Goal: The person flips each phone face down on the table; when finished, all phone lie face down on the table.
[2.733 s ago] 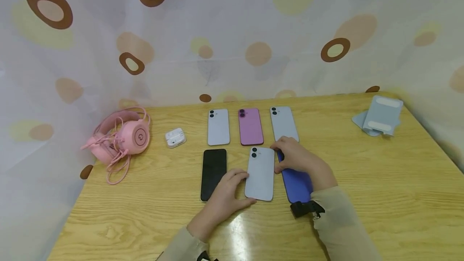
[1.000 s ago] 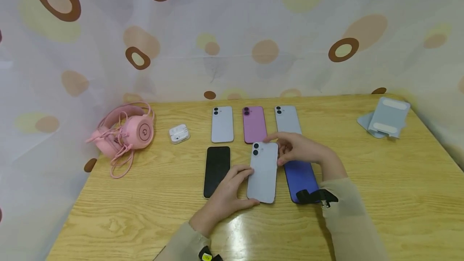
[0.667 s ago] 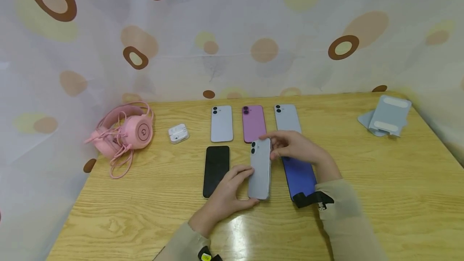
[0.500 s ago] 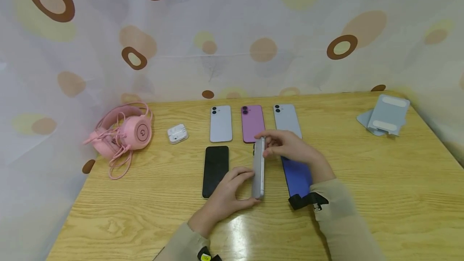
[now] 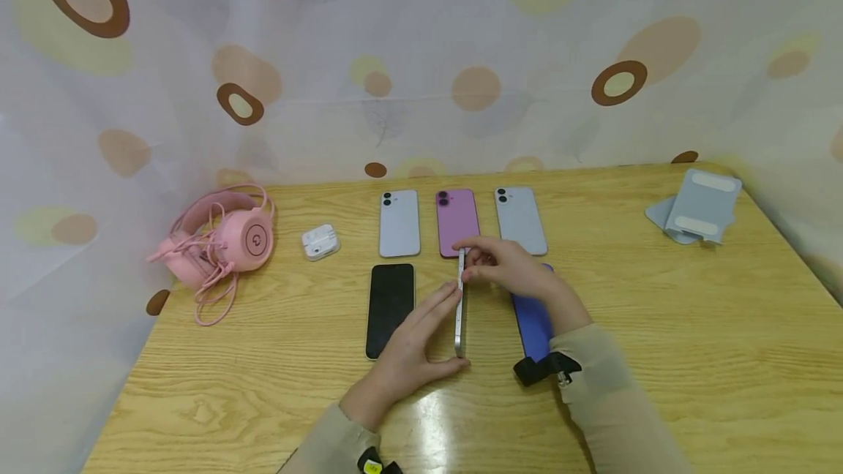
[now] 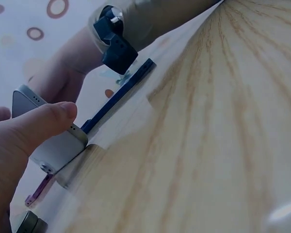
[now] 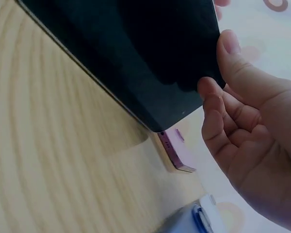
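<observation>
A white smartphone [image 5: 459,320] stands on its long edge on the table, seen edge-on in the head view. My left hand [image 5: 410,346] holds it from the left, thumb at the near end and fingers at the upper edge. At the far end my right hand [image 5: 516,269] grips the same phone. Its pale back [image 6: 63,150] with the camera lens shows in the left wrist view, and its dark screen [image 7: 150,53] faces the right hand. A blue phone [image 5: 532,324] lies partly under the right forearm. Left of the hands lies a black-screened phone [image 5: 390,309].
Behind the hands lie a white phone [image 5: 399,224], a pink phone [image 5: 457,224] and a pale phone [image 5: 520,220]. Pink headphones [image 5: 224,240] and a small white earphone case [image 5: 320,242] sit at left. A light blue stand [image 5: 701,203] is at back right, before a patterned curtain [image 5: 421,57].
The white phone lay flat, back up; its right side has lifted and it has turned up onto its long edge. My right hand moved left with it from beside the blue phone.
</observation>
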`<state>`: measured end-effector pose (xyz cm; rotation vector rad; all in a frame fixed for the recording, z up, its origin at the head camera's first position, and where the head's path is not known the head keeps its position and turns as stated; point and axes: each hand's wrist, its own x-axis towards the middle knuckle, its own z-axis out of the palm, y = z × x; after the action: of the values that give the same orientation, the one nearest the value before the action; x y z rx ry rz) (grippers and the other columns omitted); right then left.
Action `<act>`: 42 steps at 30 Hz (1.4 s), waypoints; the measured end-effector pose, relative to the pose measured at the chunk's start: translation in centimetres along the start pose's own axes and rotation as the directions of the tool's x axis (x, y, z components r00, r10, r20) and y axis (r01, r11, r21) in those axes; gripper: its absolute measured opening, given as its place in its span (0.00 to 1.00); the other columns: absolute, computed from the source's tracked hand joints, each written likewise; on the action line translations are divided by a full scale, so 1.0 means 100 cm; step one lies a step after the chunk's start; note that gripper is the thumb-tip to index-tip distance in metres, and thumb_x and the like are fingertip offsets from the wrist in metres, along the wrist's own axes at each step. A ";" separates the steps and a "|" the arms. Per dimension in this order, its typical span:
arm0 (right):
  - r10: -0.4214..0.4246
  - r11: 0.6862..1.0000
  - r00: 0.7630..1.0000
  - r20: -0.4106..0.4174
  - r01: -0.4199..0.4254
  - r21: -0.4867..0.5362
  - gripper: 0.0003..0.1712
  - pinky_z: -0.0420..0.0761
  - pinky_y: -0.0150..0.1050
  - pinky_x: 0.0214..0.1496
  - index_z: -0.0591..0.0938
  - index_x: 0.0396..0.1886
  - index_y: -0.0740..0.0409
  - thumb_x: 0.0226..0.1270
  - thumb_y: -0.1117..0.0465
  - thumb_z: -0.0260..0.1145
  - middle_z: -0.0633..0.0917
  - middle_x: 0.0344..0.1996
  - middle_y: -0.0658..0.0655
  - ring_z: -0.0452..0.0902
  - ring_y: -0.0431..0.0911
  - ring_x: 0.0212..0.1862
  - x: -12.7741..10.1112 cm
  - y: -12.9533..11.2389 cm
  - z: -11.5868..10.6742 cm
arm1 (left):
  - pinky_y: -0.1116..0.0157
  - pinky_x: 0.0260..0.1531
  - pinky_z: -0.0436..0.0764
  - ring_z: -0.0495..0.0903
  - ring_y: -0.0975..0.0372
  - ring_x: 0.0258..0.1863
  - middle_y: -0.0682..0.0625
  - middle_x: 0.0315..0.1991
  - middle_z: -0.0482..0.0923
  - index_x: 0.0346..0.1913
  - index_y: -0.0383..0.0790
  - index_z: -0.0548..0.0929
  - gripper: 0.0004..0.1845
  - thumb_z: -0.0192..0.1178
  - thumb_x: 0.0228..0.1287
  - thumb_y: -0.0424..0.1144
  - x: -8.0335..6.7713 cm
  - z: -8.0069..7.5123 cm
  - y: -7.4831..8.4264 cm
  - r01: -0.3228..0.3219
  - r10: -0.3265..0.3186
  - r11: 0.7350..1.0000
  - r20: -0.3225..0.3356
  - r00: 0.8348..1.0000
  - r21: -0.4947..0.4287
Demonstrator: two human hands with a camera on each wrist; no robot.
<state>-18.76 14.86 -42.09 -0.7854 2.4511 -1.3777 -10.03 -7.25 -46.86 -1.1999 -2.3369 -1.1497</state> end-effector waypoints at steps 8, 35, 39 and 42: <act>0.037 0.999 0.999 0.031 -0.037 -0.013 0.33 0.76 0.39 0.40 0.71 0.66 0.62 0.63 0.58 0.67 0.82 0.37 0.51 0.76 0.44 0.38 0.000 0.004 0.003 | 0.59 0.64 0.63 0.61 0.53 0.68 0.41 0.70 0.59 0.69 0.30 0.62 0.51 0.78 0.43 0.43 0.001 -0.001 0.000 -0.072 0.074 0.995 -0.021 0.997 0.075; 0.098 0.972 0.994 0.039 -0.087 -0.220 0.25 0.70 0.38 0.35 0.78 0.53 0.66 0.59 0.58 0.71 0.71 0.20 0.49 0.65 0.41 0.22 0.003 0.011 0.007 | 0.61 0.61 0.69 0.69 0.54 0.62 0.41 0.62 0.71 0.62 0.30 0.72 0.51 0.77 0.36 0.57 -0.005 -0.004 0.005 0.181 -0.188 0.956 0.009 0.982 0.230; 0.097 0.969 0.994 0.042 -0.085 -0.233 0.22 0.70 0.38 0.36 0.79 0.50 0.66 0.59 0.59 0.71 0.70 0.19 0.49 0.64 0.41 0.22 0.003 0.010 0.008 | 0.61 0.60 0.70 0.70 0.55 0.61 0.42 0.61 0.72 0.61 0.31 0.73 0.48 0.76 0.39 0.57 -0.005 -0.004 0.006 0.202 -0.214 0.957 0.039 0.976 0.209; 0.088 0.967 0.995 0.042 -0.075 -0.242 0.21 0.69 0.39 0.36 0.79 0.49 0.65 0.60 0.59 0.70 0.70 0.20 0.50 0.64 0.42 0.23 0.004 0.009 0.009 | 0.62 0.60 0.70 0.70 0.56 0.60 0.43 0.61 0.72 0.61 0.32 0.74 0.47 0.76 0.39 0.57 -0.006 -0.003 0.005 0.201 -0.215 0.956 0.042 0.976 0.211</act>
<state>-19.03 14.40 -43.33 -0.7499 2.6086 -1.0316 -9.30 -7.63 -46.66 -0.9509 -2.6074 -0.9117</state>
